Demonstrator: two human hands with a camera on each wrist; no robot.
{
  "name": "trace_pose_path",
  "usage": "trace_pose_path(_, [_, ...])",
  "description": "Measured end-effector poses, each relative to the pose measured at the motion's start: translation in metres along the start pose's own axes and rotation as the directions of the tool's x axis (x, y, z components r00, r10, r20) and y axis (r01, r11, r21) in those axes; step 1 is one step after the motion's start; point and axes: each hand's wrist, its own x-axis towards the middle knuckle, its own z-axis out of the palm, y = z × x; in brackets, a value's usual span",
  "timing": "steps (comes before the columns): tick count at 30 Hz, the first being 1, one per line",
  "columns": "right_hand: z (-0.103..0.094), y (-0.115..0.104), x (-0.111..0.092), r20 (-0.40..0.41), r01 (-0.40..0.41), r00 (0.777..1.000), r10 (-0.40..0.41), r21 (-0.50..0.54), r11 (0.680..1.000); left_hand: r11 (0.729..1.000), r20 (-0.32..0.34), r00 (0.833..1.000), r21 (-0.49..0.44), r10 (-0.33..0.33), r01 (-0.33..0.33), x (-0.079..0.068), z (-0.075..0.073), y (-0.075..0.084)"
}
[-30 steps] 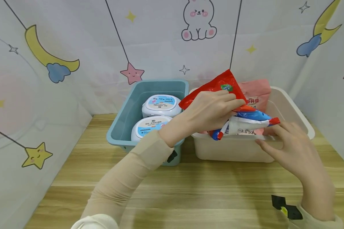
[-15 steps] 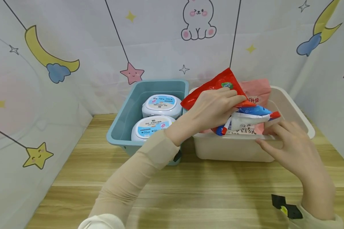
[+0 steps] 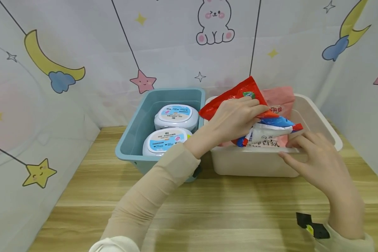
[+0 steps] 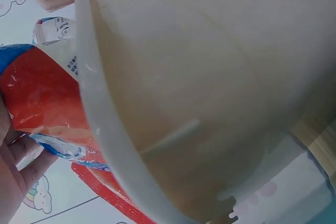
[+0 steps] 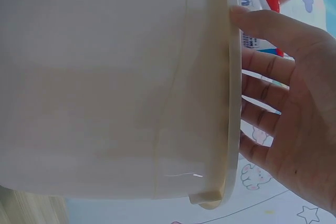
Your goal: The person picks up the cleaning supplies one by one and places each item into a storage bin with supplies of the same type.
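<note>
My left hand grips a shiny plastic bag in orange-red, blue and white, tilted over the cream bin. In the left wrist view the fingers lie against the bag's underside. Behind that hand a red bag with a green logo stands up out of the bin. A pink bag with printed characters sits inside, partly covered. My right hand holds the bin's front rim, thumb outside and fingers reaching over to the inside.
A blue-green bin stands at the left, close beside the cream one. Two white tubs with blue labels, a rear one and a front one, lie in it. Both bins stand on a wood-grain table before a printed cloth.
The left hand has shifted slightly right, and the lower end of its bag has risen a little, uncovering more print on the pink bag. The right hand keeps its place on the rim.
</note>
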Motion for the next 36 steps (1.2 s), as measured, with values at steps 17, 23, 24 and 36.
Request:
trace_pose_path(17, [-0.002, -0.001, -0.001, 0.033, -0.048, 0.998, 0.048, -0.008, 0.999, 0.998, 0.068, 0.997, 0.041, 0.041, -0.044, 0.007, 0.015, 0.002])
trace_pose_path(23, [-0.001, -0.001, -0.001, 0.036, -0.052, 0.998, 0.052, -0.007, 0.999, 0.998, 0.069, 0.997, 0.041, 0.045, -0.048, 0.007, 0.019, 0.003])
trace_pose_path(24, [-0.001, -0.001, -0.001, 0.035, -0.054, 0.998, 0.054, -0.007, 0.999, 0.998, 0.070, 0.997, 0.044, 0.045, -0.048, 0.007, 0.019, 0.003])
trace_pose_path(36, [-0.001, 0.000, -0.002, 0.034, -0.072, 0.997, 0.072, -0.008, 0.997, 0.999, 0.121, 0.992, 0.039, 0.029, -0.034, 0.010, 0.025, 0.004])
